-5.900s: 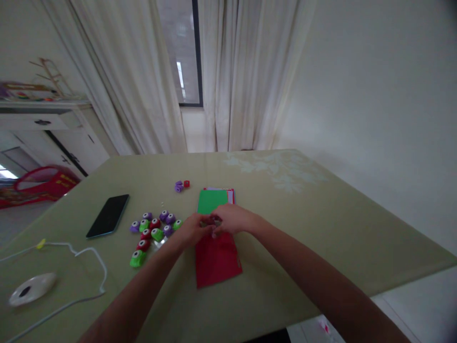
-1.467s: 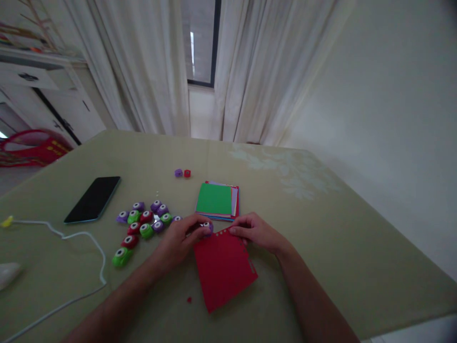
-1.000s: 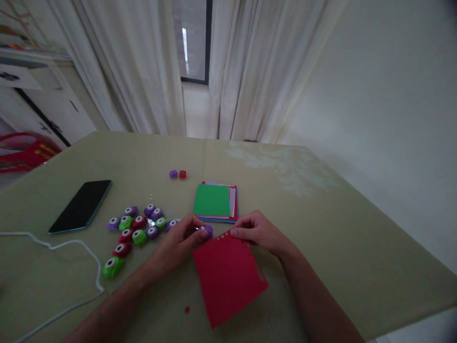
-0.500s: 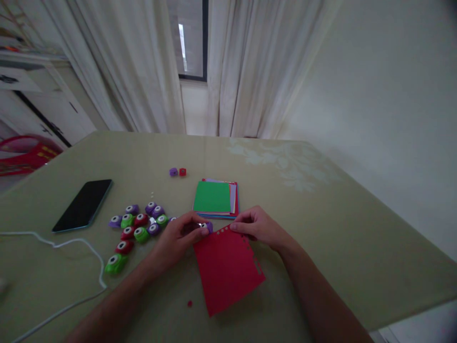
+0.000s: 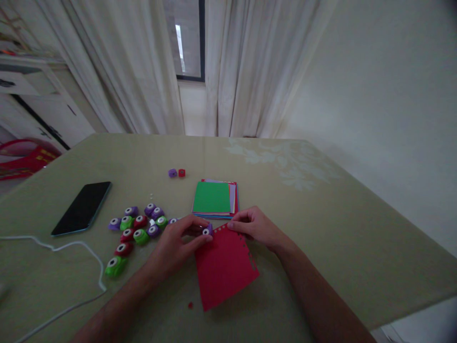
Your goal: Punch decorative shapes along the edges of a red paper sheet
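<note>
A red paper sheet [image 5: 223, 269] lies on the table in front of me, with small holes along its far and right edges. My left hand [image 5: 178, 240] grips a small purple paper punch [image 5: 206, 231] at the sheet's far left corner. My right hand [image 5: 255, 227] pinches the sheet's far edge, just right of the punch. A tiny red scrap [image 5: 190, 304] lies near the sheet's near left corner.
A stack of coloured papers, green on top [image 5: 213, 197], sits just beyond my hands. Several purple, green and red punches [image 5: 137, 228] cluster to the left. A black phone [image 5: 82, 207] and a white cable [image 5: 71, 247] lie further left. Two small punches [image 5: 176, 173] sit farther back.
Over the last second the red sheet has turned a little under my hands, and the punch has stayed at its far left corner. Holes have appeared along its edges since the earliest frame.
</note>
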### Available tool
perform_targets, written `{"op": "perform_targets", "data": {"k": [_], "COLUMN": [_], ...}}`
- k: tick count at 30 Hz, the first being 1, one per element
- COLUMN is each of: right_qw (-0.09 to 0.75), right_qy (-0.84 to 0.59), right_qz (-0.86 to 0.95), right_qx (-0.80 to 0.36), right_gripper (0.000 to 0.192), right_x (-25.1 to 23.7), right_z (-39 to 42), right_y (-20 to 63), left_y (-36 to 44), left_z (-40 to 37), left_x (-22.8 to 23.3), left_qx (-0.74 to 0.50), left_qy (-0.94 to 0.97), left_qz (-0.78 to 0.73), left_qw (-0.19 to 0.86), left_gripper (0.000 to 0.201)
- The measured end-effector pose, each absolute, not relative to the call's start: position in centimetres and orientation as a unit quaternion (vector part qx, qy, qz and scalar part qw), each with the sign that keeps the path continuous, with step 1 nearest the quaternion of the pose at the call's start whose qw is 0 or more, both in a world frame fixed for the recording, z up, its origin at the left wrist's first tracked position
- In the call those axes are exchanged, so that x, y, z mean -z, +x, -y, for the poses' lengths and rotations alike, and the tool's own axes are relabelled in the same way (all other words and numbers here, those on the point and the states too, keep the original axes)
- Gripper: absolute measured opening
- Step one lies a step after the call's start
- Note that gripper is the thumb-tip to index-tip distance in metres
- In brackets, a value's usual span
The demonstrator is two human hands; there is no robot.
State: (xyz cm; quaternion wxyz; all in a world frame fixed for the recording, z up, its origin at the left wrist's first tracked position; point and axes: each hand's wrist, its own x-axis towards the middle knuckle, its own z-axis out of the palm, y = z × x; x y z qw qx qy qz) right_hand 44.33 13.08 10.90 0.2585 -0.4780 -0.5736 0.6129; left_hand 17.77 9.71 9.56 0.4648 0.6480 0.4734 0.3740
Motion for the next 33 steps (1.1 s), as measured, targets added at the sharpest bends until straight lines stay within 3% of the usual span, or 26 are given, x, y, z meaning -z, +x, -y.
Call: {"op": "perform_targets", "data": {"k": [17,33], "right_qw": [0.255,0.235], "right_qy": [-0.455,-0.485], "right_qz": [0.547,0.549], "right_qx": [-0.654,-0.639], "right_gripper": [0.036,0.028], "right_x": [-9.4,-8.9], "right_z": [-12.8,-12.6], "right_y": [43.3,42.9], "left_y": [17.4,17.3], "left_z": [-9.6,-9.8], "left_x": [-8.8,-8.4], "left_qx": [-0.328,-0.271], "left_qy": [0.722,0.76], "left_qz": [-0.507,-0.511], "left_qw": [0.338,0.297], "left_gripper": [0.021,0.022]}}
